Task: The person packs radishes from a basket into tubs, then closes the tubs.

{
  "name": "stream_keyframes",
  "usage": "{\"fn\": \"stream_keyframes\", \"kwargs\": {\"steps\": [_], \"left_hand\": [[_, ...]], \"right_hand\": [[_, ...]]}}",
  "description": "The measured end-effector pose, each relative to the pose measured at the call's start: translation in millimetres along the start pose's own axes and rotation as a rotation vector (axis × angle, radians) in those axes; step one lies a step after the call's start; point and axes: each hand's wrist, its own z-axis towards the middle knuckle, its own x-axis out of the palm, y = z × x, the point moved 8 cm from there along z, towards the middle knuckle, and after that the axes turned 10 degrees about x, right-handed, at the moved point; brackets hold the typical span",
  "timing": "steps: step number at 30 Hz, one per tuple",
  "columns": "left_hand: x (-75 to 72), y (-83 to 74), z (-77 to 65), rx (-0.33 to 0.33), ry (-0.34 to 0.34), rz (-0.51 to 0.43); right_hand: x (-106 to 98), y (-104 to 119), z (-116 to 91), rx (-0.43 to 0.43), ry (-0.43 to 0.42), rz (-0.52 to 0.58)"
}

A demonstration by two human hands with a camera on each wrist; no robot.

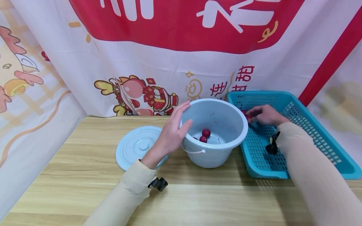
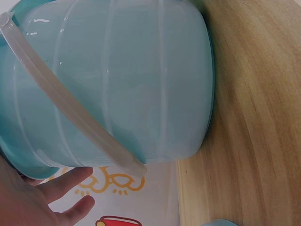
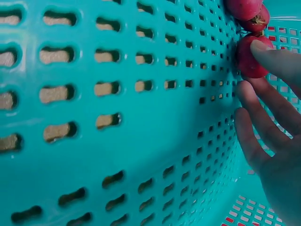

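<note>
A light blue bucket (image 1: 209,157) stands upright on the table, with several small red radishes (image 1: 206,133) on its bottom. My left hand (image 1: 172,131) rests at the bucket's left rim, fingers extended and thumb over the edge. In the left wrist view, the fingers (image 2: 66,186) show beside the rim, past the white handle (image 2: 75,108). Inside the teal basket (image 1: 282,171), my right hand (image 1: 267,115) pinches a radish (image 3: 249,59) between thumb and fingers. Two more radishes (image 3: 244,7) lie right against it in the right wrist view.
Left of the bucket, a round light blue lid (image 1: 135,144) lies on the wooden table (image 1: 70,175), partly behind my left forearm. The basket stands close at the bucket's right. A printed cloth (image 1: 169,62) hangs along the table's back edge.
</note>
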Motion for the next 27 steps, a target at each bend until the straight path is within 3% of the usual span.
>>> {"fn": "stream_keyframes", "kwargs": {"steps": [10, 18, 27], "left_hand": [[-0.5, 1.1, -0.9, -0.004, -0.001, 0.01], [-1.3, -1.2, -0.1, 0.0, -0.005, 0.01], [-0.4, -0.3, -0.2, -0.002, -0.002, 0.006]], "right_hand": [[-12.9, 7.0, -9.5, -0.021, -0.066, 0.08], [-26.3, 24.5, -19.8, -0.098, -0.104, 0.19], [-39.6, 35.9, -31.9, -0.125, -0.182, 0.242]]}}
